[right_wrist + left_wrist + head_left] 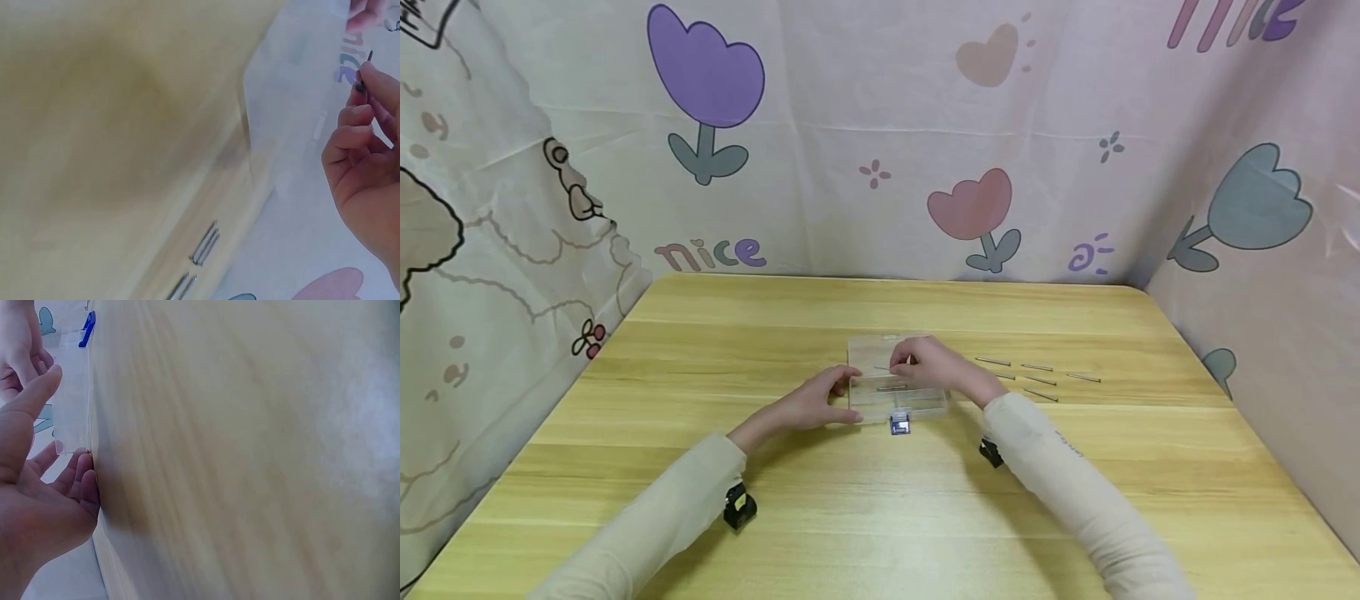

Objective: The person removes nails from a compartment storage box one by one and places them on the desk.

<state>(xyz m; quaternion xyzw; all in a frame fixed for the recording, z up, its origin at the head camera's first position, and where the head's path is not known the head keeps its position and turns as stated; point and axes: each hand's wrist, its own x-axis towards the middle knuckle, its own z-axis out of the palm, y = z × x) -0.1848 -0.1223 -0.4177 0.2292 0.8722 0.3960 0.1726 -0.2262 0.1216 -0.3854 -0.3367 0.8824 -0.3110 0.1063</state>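
Observation:
A clear plastic box (931, 403) with compartments lies on the table, its lid raised on the far side. A blue latch (900, 425) hangs at its front edge. My left hand (808, 403) holds the box at its left end, thumb by the near corner and fingers farther back. Above the box, my right hand (934, 363) pinches a nail (370, 56) between thumb and fingertips. Inside one compartment lies at least one nail (892, 387); the exact count is hard to tell.
Several loose nails (1040, 381) lie on the wooden table (880, 517) to the right of the box, beyond my right wrist. A printed cloth (820, 142) hangs behind the table's far edge and along both sides.

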